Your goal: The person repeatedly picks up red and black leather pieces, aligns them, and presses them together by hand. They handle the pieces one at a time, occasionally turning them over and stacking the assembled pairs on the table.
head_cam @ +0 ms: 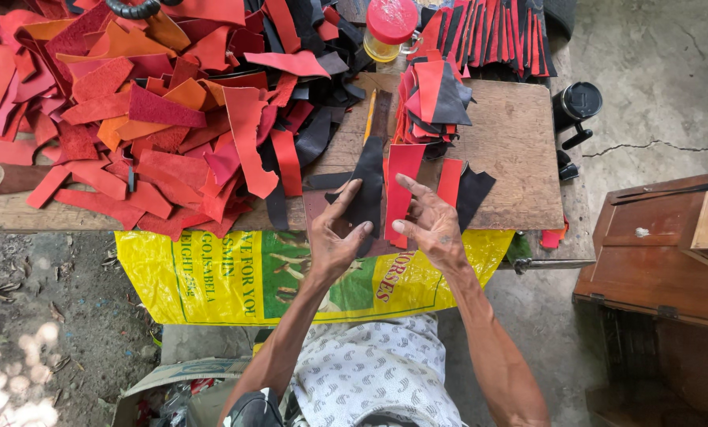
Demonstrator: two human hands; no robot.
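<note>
My left hand [332,237] has its grip pinched on a black leather piece [367,186], thumb and fingers at its lower edge, over the front of the wooden surface [512,158]. My right hand [431,223] holds a red strip [401,190] just beside it, fingers spread behind. To the left a heap of red and orange scraps [148,119] crowds the surface (black ones mixed in). A sorted stack [431,101] lies behind, a red-lidded jar [389,30] beyond, a pencil [369,115] between.

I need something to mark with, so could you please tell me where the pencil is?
In the head view, the yellow pencil lies on the wooden board, between the big heap of scraps and the smaller stack.
</note>
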